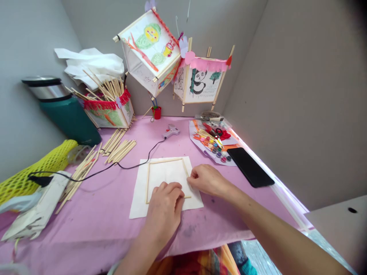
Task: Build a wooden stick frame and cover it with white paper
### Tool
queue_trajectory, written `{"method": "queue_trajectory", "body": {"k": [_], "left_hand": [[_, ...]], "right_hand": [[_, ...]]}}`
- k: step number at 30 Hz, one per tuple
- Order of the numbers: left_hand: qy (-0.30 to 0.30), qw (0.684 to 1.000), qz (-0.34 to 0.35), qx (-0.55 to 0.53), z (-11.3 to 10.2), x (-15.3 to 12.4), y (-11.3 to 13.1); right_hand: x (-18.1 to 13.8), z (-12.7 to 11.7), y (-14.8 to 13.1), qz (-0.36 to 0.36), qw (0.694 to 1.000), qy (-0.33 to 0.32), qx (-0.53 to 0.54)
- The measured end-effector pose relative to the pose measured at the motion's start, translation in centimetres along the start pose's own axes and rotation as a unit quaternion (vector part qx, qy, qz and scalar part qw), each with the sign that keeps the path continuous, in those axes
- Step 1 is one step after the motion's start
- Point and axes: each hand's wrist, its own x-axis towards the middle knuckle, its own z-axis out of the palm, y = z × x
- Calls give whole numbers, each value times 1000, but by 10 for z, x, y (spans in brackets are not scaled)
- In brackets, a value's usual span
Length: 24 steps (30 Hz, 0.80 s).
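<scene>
Frame (pixel 148 179) of sticks lies on paper (pixel 137 204) at mid-table (pixel 94 214). The left hand (pixel 164 204), fingers curled, presses its bottom edge, while the right hand (pixel 208 180) pinches its right side. Even, steady pressure at that corner should keep it square. A glue gun (pixel 171 131) rests beyond.

I'm in a craft corner. Paper lanterns (pixel 149 46) hang overhead. Loose sticks (pixel 120 149), a glue gun (pixel 171 131) and paints (pixel 215 147) surround my stick frame (pixel 166 160).

Legible text: none. Faint handwritten marks on panda lantern (pixel 200 82), upper centre of frame, too small to read.
</scene>
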Motion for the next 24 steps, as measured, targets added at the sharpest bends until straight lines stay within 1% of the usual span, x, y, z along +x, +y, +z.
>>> {"method": "queue_trajectory", "body": {"k": [7,12,17,24], "left_hand": [[3,1000,3,6,1,0,-1],[1,1000,2,9,1,-1,0],[11,1000,5,7,1,0,0],[24,999,-7,-19,4,-1,0]], "right_hand": [[-4,10,-2,-20,1000,9,10],[-6,8,-3,-12,1000,1,11],[-8,7,-7,-2,1000,-2,-1],[-11,3,-14,0,999,-13,-31]]}}
